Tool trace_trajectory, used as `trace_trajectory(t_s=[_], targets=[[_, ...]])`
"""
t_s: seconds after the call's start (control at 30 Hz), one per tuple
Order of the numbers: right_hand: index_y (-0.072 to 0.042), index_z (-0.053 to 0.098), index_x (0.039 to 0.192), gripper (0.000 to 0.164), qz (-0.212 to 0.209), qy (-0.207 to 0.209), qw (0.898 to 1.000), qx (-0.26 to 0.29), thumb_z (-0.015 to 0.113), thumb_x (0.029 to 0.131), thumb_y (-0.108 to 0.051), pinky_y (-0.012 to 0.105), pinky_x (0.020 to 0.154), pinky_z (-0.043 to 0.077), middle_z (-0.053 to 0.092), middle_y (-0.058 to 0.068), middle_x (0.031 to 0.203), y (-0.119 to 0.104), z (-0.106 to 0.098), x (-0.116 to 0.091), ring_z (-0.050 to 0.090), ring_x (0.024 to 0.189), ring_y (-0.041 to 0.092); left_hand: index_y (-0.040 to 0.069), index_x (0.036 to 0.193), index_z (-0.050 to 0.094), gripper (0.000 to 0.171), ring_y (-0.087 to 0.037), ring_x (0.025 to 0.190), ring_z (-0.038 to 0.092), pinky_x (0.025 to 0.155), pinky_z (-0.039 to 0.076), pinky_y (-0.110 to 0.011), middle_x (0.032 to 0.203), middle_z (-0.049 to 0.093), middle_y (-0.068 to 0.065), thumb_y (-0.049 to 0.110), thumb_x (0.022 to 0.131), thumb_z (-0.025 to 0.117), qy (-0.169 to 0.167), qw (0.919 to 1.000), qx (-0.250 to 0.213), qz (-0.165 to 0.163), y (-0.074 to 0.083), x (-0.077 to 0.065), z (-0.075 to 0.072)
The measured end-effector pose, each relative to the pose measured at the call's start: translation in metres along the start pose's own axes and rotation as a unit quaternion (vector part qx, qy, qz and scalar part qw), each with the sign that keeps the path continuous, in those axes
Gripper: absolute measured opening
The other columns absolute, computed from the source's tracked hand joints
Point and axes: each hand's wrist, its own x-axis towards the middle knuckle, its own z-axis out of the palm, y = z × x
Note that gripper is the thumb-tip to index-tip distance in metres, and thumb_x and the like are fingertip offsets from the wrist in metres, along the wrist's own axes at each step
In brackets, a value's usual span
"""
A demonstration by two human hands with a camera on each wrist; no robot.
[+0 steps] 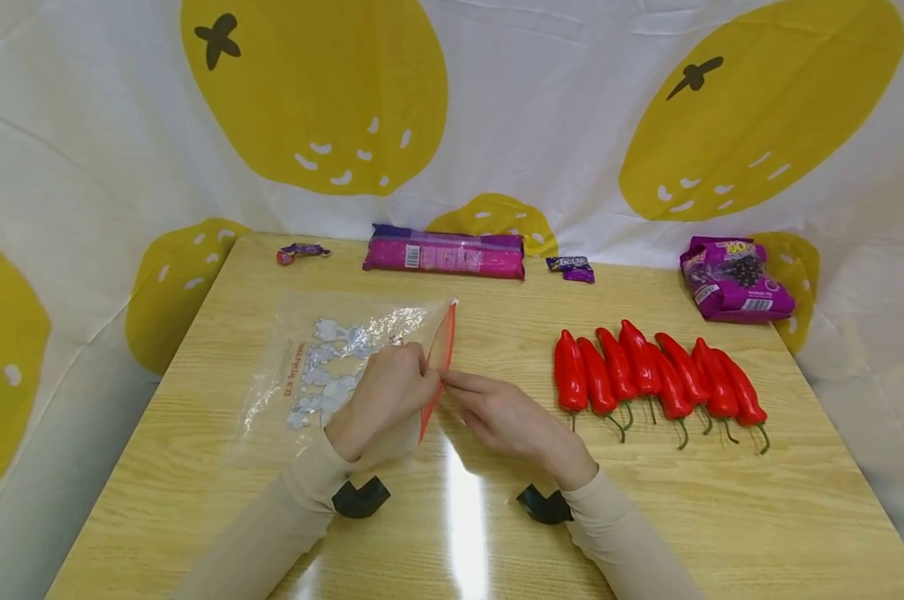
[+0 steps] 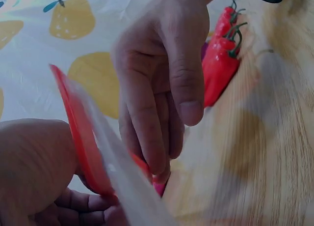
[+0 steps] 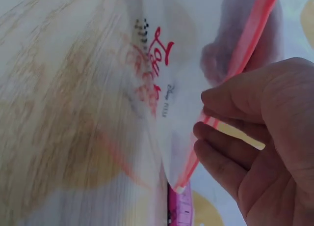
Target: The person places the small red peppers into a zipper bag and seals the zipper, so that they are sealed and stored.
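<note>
A clear zip bag (image 1: 272, 400) with a red zip edge (image 1: 449, 321) and printed figures lies on the table, its mouth facing right. My left hand (image 1: 392, 383) has curled fingers and grips the bag near the middle of the red edge. From the other side my right hand (image 1: 504, 417) reaches in with extended fingers. In the left wrist view its fingertips (image 2: 157, 169) are right at the red edge, while the thumb (image 2: 189, 108) stands apart from them. The bag (image 3: 181, 54) overlaps the left hand in the right wrist view.
Several red peppers (image 1: 669, 375) stand in a row at right, stems toward me. Along the back lie a wrapped candy (image 1: 302, 252), a long pink pack (image 1: 444, 252), small purple wrapped sweets (image 1: 571, 268) and a purple bag (image 1: 736, 279). A patterned cloth (image 1: 526, 125) hangs behind.
</note>
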Motion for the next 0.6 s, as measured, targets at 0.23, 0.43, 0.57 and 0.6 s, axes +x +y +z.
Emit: trace_trajectory(t_s=[0.23,0.43,0.57,0.6], targets=[[-0.003,0.057,0.123,0.038,0.001,-0.005,1.0,-0.005,0.056,0.085,-0.009,0.028,0.096,0.04,0.05,0.007,0.133,-0.002,0.0,0.0,0.048,0.121,0.017,0.012,0.061,0.049,0.017,-0.018,0.046,0.045,0.039,0.035,-0.03,0.055,0.048,-0.004,0.02,0.076,0.053,-0.031,0.9987,0.025,-0.033,-0.005,0.001,0.0],[-0.003,0.059,0.12,0.035,0.008,-0.021,1.0,-0.016,0.054,0.086,-0.01,0.028,0.097,0.039,0.052,0.008,0.129,-0.002,0.0,-0.001,0.048,0.121,0.018,0.013,0.058,0.048,0.023,-0.018,0.046,0.047,0.039,0.035,-0.031,0.054,0.049,-0.003,0.018,0.081,0.048,-0.037,0.9967,0.07,-0.018,-0.011,0.002,-0.008],[-0.003,0.062,0.115,0.032,0.029,-0.023,0.999,-0.028,0.054,0.085,-0.009,0.029,0.096,0.04,0.056,0.007,0.123,0.0,0.002,-0.002,0.051,0.118,0.018,0.014,0.053,0.045,0.029,-0.013,0.042,0.038,0.035,0.03,-0.028,0.048,0.041,0.002,0.02,0.082,0.047,-0.008,0.9977,0.063,-0.025,-0.011,0.001,-0.023],[-0.003,0.063,0.112,0.03,0.037,-0.022,0.999,-0.031,0.054,0.084,-0.009,0.03,0.096,0.041,0.057,0.007,0.121,0.001,0.003,-0.003,0.052,0.116,0.019,0.014,0.051,0.043,0.031,-0.011,0.041,0.034,0.035,0.027,-0.027,0.047,0.036,0.003,0.02,0.081,0.048,0.003,0.9979,0.06,-0.025,-0.011,0.0,-0.028]])
